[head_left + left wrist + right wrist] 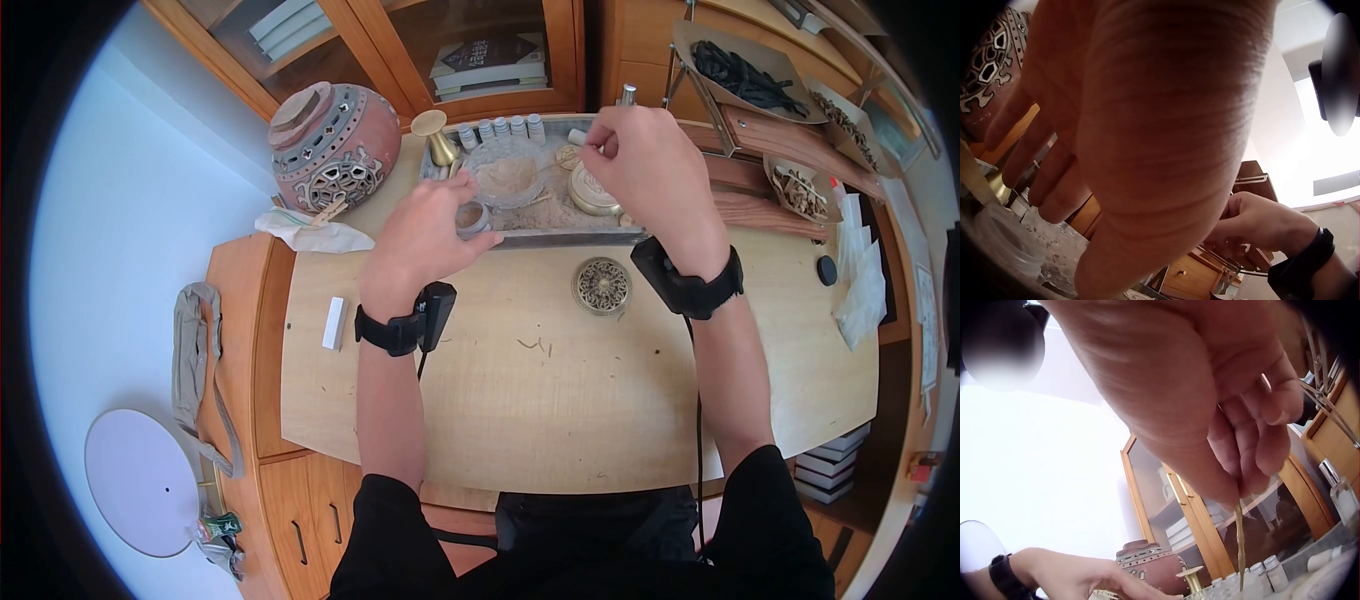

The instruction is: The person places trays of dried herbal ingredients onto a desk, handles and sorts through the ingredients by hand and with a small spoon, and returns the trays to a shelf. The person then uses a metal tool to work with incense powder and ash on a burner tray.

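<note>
My right hand (655, 165) pinches a thin yellowish-brown stick (1240, 544) between thumb and fingertips, above the right part of the grey tray (570, 239). The stick points down. My left hand (415, 235) is over the tray's left end with fingers loosely extended, nothing visible in them. Close by its fingers is a small clear round jar (473, 219). Between the hands, a cut-glass bowl (508, 172) holds pale powder. A round brass box (594, 190) sits below the right hand, and a brass flared-top vessel (432, 128) stands beyond the left.
Several small capped bottles (518, 128) line the tray's back. A pierced brass lid (603, 286) and a white block (334, 323) lie on the table (500, 400). A reddish openwork pot (340, 150) stands at left. Wooden racks (745, 205) with paper trays are at right.
</note>
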Demonstrator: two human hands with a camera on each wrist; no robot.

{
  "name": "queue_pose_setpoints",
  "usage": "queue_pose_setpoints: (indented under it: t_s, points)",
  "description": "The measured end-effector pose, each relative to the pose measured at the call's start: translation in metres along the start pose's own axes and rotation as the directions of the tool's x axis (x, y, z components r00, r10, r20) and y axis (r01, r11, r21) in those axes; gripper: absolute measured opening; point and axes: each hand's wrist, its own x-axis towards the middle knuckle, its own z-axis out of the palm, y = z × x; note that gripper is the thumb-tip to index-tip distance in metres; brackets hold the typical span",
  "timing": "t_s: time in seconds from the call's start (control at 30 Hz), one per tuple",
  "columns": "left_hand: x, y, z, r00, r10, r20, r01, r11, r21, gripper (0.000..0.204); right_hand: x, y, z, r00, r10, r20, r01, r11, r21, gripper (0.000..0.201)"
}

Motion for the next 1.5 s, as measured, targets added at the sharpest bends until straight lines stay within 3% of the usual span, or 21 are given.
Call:
queue_pose_setpoints:
  t_s: [0.23,0.6,0.93,1.1,1.5]
  points:
    - [0.000,0.004,-0.003,1.000,-0.012,0.027,0.013,0.999,-0.045,0.062,-0.001,-0.010,0.018,0.995,-0.056,-0.079,0.064,0.992,0.107,0.013]
    - [0.000,0.003,-0.002,1.000,-0.004,0.010,0.005,0.999,-0.042,0.063,-0.003,0.001,0.028,0.990,0.013,0.138,-0.008,0.999,-0.040,0.012]
    - [-0.001,0.004,-0.002,1.000,-0.012,0.003,0.012,0.998,-0.055,0.063,-0.007,0.004,0.029,0.985,-0.005,0.171,0.020,0.996,-0.090,0.012]
    - [-0.001,0.004,-0.003,1.000,-0.023,0.012,0.023,0.998,-0.063,0.064,-0.007,0.001,0.023,0.961,0.041,0.273,-0.005,0.991,-0.130,0.013]
    - [0.000,0.003,-0.002,1.000,-0.006,0.009,0.006,0.999,-0.039,0.064,-0.009,0.004,0.028,0.958,0.084,0.273,-0.034,0.983,-0.183,0.006]
